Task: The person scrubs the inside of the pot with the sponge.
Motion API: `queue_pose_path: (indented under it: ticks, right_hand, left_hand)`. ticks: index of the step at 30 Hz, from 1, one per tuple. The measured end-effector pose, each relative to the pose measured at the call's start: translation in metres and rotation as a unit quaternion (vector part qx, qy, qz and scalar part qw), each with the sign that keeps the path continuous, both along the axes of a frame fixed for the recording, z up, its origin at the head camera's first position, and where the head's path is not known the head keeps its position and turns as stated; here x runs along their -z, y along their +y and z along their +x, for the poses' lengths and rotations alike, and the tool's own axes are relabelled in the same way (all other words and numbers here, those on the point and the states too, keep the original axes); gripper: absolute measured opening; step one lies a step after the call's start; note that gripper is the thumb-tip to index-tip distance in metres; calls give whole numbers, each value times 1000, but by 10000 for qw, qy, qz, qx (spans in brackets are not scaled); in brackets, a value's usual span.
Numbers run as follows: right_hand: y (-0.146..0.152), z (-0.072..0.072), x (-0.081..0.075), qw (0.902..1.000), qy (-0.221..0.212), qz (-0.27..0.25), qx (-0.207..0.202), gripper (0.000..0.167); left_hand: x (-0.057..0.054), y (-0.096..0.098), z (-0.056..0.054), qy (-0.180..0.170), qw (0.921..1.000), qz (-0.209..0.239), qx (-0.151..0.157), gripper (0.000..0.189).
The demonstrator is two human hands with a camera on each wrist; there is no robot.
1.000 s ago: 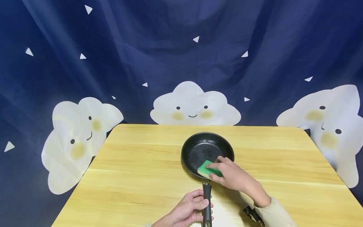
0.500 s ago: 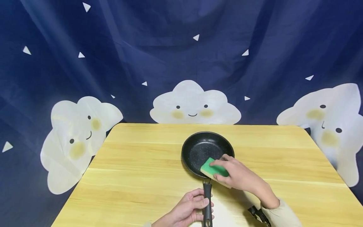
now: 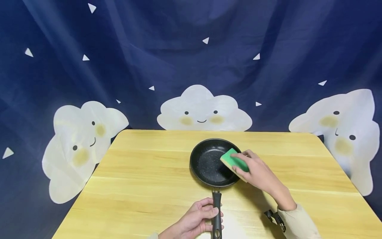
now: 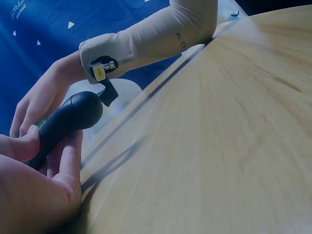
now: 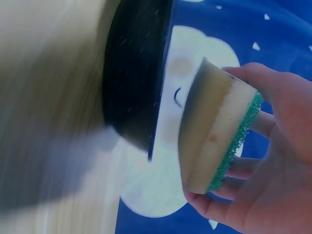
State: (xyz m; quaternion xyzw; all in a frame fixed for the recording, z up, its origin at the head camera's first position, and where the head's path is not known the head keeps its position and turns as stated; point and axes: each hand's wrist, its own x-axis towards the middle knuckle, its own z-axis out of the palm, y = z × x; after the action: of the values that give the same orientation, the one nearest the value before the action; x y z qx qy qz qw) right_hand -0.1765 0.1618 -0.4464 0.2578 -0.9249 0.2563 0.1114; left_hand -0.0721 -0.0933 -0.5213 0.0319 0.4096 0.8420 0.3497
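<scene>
A black speckled frying pan (image 3: pixel 209 162) sits on the wooden table, its handle (image 3: pixel 217 212) pointing toward the person. The left hand (image 3: pixel 198 217) grips that handle, thumb on top and fingers wrapped beneath; in the left wrist view the handle's rounded end (image 4: pixel 85 109) sticks out past the hand. Over the pan's right rim, the right hand (image 3: pixel 259 171) pinches a sponge (image 3: pixel 235 162) by its edges, green scouring side up and pale side down. In the right wrist view the sponge (image 5: pixel 214 136) is apart from the pan's wall (image 5: pixel 136 73), tilted above the rim.
The light wooden table (image 3: pixel 143 186) spreads around the pan on all sides. Behind its far edge hangs a dark blue curtain (image 3: pixel 176 43) with a white cloud print (image 3: pixel 203 113). A black wrist strap mount (image 3: pixel 276 220) hangs under the right sleeve.
The right hand has carried the sponge from the pan's near side, by the handle, to the right and away from the person, over the right rim. The left hand keeps its grip on the handle.
</scene>
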Motion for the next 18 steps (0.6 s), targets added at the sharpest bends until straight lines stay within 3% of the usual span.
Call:
queue_pose_path:
  ticks: [12, 18]
  right_hand:
    - [29, -18, 13, 9975, 70, -90, 690, 45]
    - [42, -25, 19, 9963, -155, -59, 842, 46]
  left_hand:
    - [0, 0, 0, -4, 10000, 15, -12, 19]
    - [0, 0, 0, -3, 10000, 22, -16, 19]
